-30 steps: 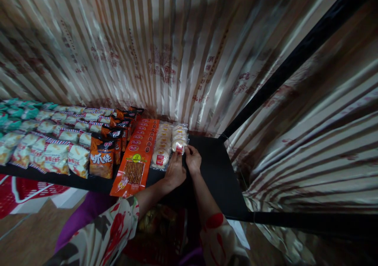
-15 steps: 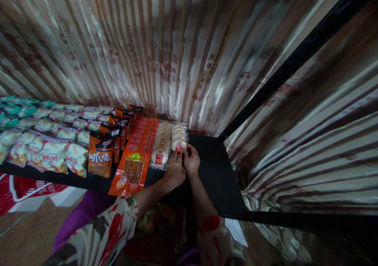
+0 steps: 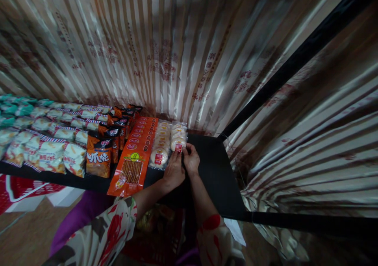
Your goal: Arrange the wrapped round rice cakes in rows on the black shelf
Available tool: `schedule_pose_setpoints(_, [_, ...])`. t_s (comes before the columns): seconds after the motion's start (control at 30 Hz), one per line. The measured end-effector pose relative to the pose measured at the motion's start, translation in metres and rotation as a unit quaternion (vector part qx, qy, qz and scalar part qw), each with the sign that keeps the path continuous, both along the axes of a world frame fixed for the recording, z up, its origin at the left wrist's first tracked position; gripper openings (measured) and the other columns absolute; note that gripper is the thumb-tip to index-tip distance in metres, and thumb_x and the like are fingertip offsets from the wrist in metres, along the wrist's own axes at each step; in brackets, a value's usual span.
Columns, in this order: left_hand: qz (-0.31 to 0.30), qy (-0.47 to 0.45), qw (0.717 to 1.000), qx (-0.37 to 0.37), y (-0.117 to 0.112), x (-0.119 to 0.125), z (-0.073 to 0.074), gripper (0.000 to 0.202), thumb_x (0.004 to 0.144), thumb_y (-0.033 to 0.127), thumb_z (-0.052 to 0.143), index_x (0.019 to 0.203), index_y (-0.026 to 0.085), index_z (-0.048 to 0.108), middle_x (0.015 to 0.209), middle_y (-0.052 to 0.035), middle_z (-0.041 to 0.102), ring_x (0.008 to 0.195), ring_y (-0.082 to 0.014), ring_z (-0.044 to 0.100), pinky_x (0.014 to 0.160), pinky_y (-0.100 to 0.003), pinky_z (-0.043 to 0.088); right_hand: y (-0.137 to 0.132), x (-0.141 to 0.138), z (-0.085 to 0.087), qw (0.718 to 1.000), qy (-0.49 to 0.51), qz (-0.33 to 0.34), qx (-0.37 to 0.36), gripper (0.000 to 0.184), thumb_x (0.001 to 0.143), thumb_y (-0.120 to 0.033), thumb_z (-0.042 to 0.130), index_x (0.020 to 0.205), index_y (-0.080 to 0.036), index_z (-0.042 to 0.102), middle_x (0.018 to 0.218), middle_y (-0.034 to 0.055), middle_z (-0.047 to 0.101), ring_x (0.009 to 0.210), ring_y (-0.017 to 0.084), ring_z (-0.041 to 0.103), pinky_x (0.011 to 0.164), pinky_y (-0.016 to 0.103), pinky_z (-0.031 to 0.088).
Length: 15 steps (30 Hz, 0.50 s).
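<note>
Two rows of clear packets of round white cakes lie side by side on a black shelf (image 3: 212,175). At the near end of the right row is a packet of round white cakes (image 3: 178,145) with a red label. My left hand (image 3: 175,172) is closed on its near left edge, fingers pointing forward. On its near right corner my right hand (image 3: 191,160) is closed, thumb and fingers bent. Just left of my left hand lies the front packet of the other row (image 3: 159,158). The fingertips are partly hidden.
Left of the cakes lie orange packs of brown sticks (image 3: 132,170), orange-black snack bags (image 3: 99,155) and several white snack bags (image 3: 51,155). A striped curtain (image 3: 165,53) hangs behind. A black post (image 3: 283,71) slants up at the right. A red basket (image 3: 29,189) is below left.
The view has shifted very slightly, so the shelf goods sit a little further left. Both hands stay at the same packet of round white cakes.
</note>
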<state>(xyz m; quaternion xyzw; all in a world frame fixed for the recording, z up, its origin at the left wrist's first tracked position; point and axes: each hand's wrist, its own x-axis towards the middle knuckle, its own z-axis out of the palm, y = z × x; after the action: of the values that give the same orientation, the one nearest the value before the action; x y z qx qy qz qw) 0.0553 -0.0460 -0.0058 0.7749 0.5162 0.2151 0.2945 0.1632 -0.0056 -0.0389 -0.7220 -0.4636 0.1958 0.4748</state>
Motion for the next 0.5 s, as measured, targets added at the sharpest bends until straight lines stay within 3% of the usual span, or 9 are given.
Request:
schedule_pose_setpoints(0.17, [0.001, -0.014, 1.0, 0.009, 0.0009, -0.0014, -0.0056, 0.066, 0.069, 0.004, 0.045, 0.134, 0.002, 0.035, 0.145, -0.0181, 0.031, 0.137, -0.0253, 0.021, 0.114, -0.041, 0.024, -0.0011, -0.0021, 0.0012, 1.0, -0.013, -0.009, -0.007, 0.031, 0.078, -0.039, 0.047, 0.099, -0.021, 0.061, 0.091, 0.0026, 0.068, 0.08, 0.017, 0.06, 0.076, 0.028, 0.045])
schedule_pose_setpoints(0.5, [-0.003, 0.016, 1.0, 0.02, -0.0012, -0.0015, -0.0011, 0.063, 0.071, 0.003, 0.044, 0.133, -0.004, 0.035, 0.145, -0.0209, 0.03, 0.137, -0.0251, 0.021, 0.114, -0.039, 0.024, -0.0047, -0.0059, 0.0027, 0.998, -0.056, -0.023, -0.013, 0.036, 0.08, -0.038, 0.045, 0.105, -0.019, 0.061, 0.094, 0.0056, 0.067, 0.086, 0.018, 0.058, 0.081, 0.031, 0.043])
